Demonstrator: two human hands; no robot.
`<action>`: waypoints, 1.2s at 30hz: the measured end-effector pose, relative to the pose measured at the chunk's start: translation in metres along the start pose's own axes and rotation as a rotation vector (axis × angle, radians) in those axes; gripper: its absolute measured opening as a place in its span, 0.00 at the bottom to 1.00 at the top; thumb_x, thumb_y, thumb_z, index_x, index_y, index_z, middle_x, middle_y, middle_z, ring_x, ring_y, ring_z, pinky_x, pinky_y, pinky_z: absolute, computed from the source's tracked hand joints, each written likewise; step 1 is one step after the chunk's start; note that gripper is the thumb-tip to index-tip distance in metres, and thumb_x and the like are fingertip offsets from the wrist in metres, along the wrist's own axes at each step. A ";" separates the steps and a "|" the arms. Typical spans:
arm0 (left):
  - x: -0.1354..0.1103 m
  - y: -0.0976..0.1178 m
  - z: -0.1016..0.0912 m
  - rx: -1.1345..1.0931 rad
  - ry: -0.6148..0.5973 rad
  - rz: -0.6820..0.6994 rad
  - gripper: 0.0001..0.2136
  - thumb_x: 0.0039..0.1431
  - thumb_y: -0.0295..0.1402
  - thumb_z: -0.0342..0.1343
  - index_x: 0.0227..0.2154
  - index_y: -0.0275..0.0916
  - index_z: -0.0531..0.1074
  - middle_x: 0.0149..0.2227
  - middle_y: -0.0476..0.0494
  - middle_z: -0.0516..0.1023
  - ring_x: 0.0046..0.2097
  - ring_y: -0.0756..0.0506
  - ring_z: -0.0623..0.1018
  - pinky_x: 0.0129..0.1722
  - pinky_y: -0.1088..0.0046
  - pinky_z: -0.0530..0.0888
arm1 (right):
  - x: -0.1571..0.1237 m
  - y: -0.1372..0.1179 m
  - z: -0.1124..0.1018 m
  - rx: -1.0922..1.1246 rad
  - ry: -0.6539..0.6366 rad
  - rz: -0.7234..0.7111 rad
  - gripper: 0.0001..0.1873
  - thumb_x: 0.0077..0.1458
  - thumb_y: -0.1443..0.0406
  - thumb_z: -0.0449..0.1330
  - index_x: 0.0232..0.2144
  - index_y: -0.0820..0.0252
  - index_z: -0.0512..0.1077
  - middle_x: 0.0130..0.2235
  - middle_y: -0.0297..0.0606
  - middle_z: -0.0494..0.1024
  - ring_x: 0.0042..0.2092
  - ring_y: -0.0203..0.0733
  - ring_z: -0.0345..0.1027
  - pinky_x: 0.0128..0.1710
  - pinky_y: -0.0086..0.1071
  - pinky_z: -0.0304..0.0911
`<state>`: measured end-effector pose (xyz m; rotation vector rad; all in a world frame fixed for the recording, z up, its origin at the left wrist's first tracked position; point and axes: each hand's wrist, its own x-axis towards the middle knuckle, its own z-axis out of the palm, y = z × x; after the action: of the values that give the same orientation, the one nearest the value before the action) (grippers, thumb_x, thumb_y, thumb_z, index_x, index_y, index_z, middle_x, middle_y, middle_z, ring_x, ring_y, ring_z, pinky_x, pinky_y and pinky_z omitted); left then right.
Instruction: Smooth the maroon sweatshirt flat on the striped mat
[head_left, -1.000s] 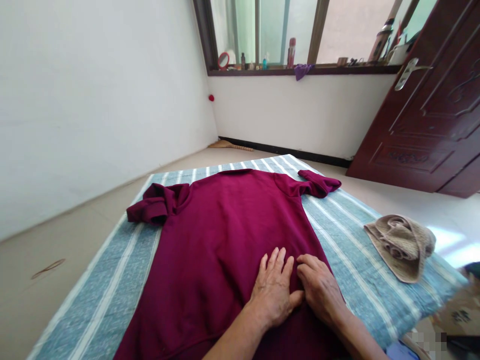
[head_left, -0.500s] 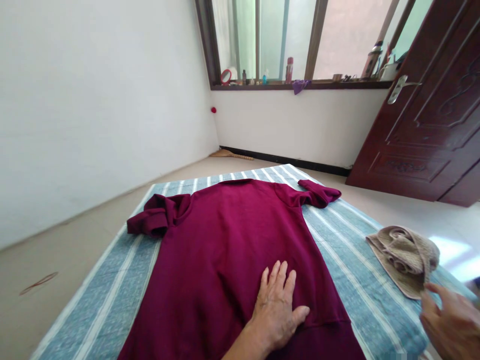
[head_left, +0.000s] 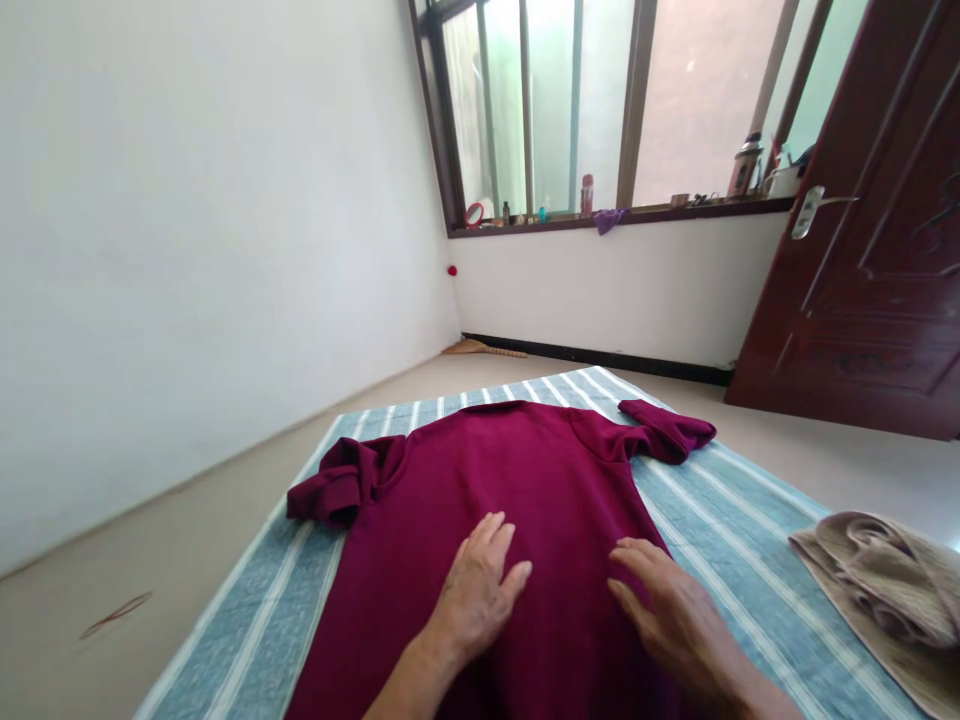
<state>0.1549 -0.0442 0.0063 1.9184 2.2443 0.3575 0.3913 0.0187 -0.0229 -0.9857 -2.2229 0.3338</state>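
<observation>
A maroon long-sleeved top (head_left: 450,490) lies spread over a blue-and-white striped cloth (head_left: 259,600), its collar end away from me and its sleeves bunched at both sides. My left hand (head_left: 478,585) rests on the middle of the top, fingers stretched out and thumb apart. Near the top's right edge is my right hand (head_left: 667,610), fingers extended and thumb apart, holding nothing; whether it touches the fabric I cannot tell. A rolled brown towel (head_left: 885,580) sits on the striped cloth at the right. The lower part of the top runs out of view.
A dark red door (head_left: 862,300) stands at the right. Bottles, a mirror and a purple cloth (head_left: 609,220) line the window sill (head_left: 525,228). A broom (head_left: 487,349) lies by the far wall, and a thin reddish-brown loop (head_left: 116,613) on the floor at left.
My right hand has moved left from beside the towel to over the top. My left hand has shifted left on the fabric. The view has tilted up.
</observation>
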 end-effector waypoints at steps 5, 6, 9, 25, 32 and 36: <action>0.052 -0.056 -0.008 0.079 0.117 -0.091 0.19 0.59 0.36 0.47 0.51 0.35 0.69 0.58 0.34 0.69 0.61 0.40 0.66 0.61 0.60 0.62 | 0.088 -0.005 0.026 0.055 -0.188 0.041 0.10 0.57 0.66 0.53 0.32 0.57 0.75 0.35 0.38 0.77 0.37 0.42 0.71 0.38 0.31 0.63; 0.063 -0.061 -0.008 0.085 0.122 -0.099 0.19 0.59 0.36 0.46 0.50 0.35 0.69 0.58 0.34 0.69 0.61 0.40 0.66 0.60 0.60 0.62 | 0.107 -0.005 0.036 0.070 -0.196 0.065 0.10 0.56 0.67 0.54 0.31 0.57 0.76 0.35 0.38 0.78 0.37 0.41 0.71 0.38 0.30 0.61; 0.097 -0.066 -0.004 0.105 0.130 -0.112 0.19 0.59 0.35 0.46 0.51 0.33 0.68 0.58 0.32 0.68 0.61 0.40 0.65 0.61 0.61 0.61 | 0.160 -0.002 0.076 0.090 -0.198 0.104 0.11 0.55 0.68 0.54 0.30 0.57 0.77 0.33 0.35 0.79 0.35 0.39 0.71 0.36 0.27 0.60; 0.192 -0.088 0.043 0.077 0.023 -0.086 0.26 0.61 0.42 0.44 0.62 0.45 0.56 0.68 0.40 0.50 0.68 0.39 0.48 0.62 0.49 0.50 | 0.229 0.027 0.193 -0.098 -0.201 0.188 0.09 0.57 0.65 0.57 0.36 0.52 0.78 0.44 0.36 0.74 0.46 0.43 0.63 0.41 0.31 0.56; 0.189 -0.090 0.051 0.079 0.031 -0.087 0.27 0.62 0.43 0.42 0.63 0.46 0.53 0.68 0.41 0.49 0.68 0.40 0.46 0.63 0.49 0.48 | 0.234 0.025 0.194 -0.193 -0.220 0.135 0.11 0.59 0.65 0.54 0.31 0.55 0.77 0.39 0.39 0.73 0.44 0.45 0.61 0.37 0.33 0.54; 0.188 -0.090 0.051 0.082 0.033 -0.089 0.27 0.62 0.43 0.41 0.63 0.47 0.53 0.68 0.42 0.50 0.68 0.41 0.47 0.63 0.50 0.47 | 0.234 0.021 0.199 -0.231 -0.227 0.105 0.10 0.58 0.69 0.53 0.30 0.60 0.74 0.40 0.43 0.72 0.44 0.46 0.60 0.39 0.35 0.54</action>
<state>0.0541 0.1325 -0.0631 1.8560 2.3915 0.2909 0.1557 0.2115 -0.0687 -1.2431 -2.4609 0.2493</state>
